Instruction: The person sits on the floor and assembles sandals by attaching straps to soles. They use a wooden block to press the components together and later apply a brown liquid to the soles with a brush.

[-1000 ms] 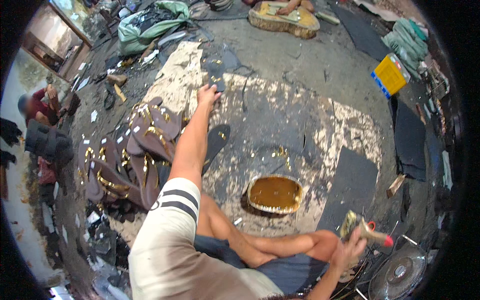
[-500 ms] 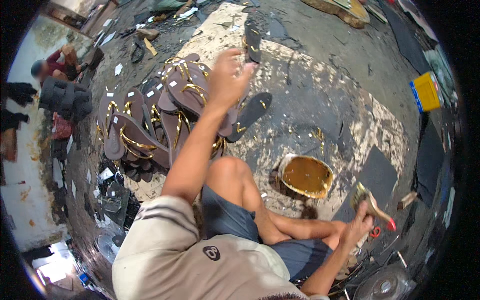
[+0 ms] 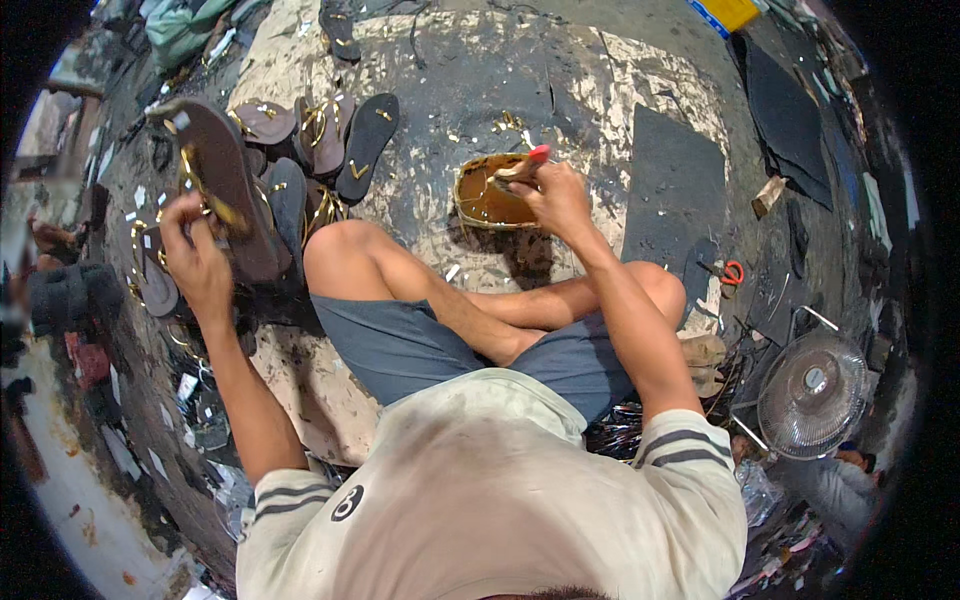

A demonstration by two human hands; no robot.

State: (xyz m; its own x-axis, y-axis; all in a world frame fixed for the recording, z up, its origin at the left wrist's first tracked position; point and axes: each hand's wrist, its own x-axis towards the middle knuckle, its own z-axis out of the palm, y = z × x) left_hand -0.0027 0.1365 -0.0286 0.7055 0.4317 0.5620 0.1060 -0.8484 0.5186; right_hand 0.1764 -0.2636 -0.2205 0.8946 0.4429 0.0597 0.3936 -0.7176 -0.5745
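My left hand grips a brown flip-flop by its gold straps, lifting it at a tilt over a pile of similar flip-flops. Blur hides some of the finger contact. In my right hand is a brush with a red-tipped handle, its bristle end down at the tub of brown, glue-like liquid. Beside the pile lies a dark flip-flop with gold fittings. Another dark one rests farther off.
A dark flat sheet lies right of the tub, with red-handled scissors near my right knee. A fan stands at lower right. More dark sheets and a yellow-and-blue container are farther right. Scraps litter the floor.
My left hand has come back from beyond the pile and now holds a flip-flop. My right hand has brought the brush from the right side to the tub. The view has turned.
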